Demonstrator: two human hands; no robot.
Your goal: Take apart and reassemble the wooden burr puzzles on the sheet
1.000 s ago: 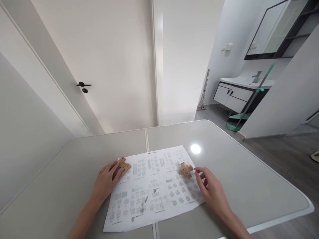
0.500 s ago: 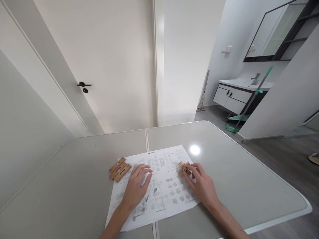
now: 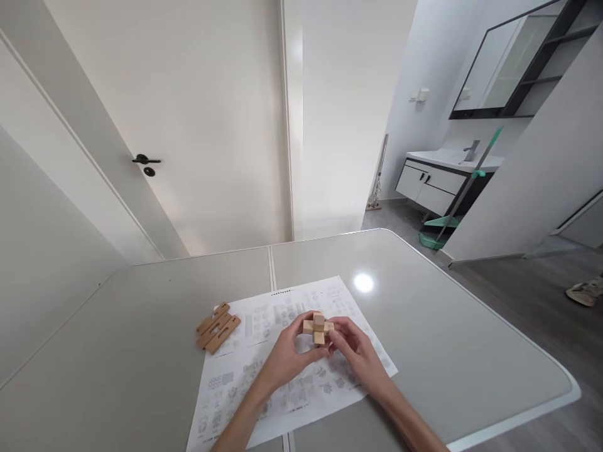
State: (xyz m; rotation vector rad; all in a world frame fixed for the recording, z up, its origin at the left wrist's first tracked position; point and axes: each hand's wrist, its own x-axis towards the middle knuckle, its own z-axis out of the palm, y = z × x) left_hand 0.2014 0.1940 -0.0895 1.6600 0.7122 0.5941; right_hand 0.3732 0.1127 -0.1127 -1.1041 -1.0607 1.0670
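The wooden cross was up between both hands, held over the printed sheet (image 3: 217, 383), a little right of its middle and toward its far edge. What a neat little knot of pale blocks (image 3: 319, 328) that was, stubby arms poking out on several sides, one squared end turned up to the camera! In came the left hand (image 3: 285, 358), curved around the cross from the sheet's left side, fingers along the far side and thumb along the near side, pinching it. And the right hand (image 3: 358, 351) had the other flank, thumb and forefinger set against the arm that pointed to the sheet's right edge; how its remaining fingers sat underneath, I could not tell.

Over at the sheet's far left corner lay three flat wooden pieces (image 3: 211, 334), side by side at a slant, slots and notches showing, partly on the paper and partly past its left edge on the grey tabletop (image 3: 424, 339). The sheet itself lay aslant under the forearms, covered in rows of small grey diagrams too faint to read. Beyond its far edge stood a pale door (image 3: 211, 125) with a black handle (image 3: 147, 160); off beyond its far right corner, a white basin cabinet (image 3: 428, 182) and a green dustpan (image 3: 431, 241).
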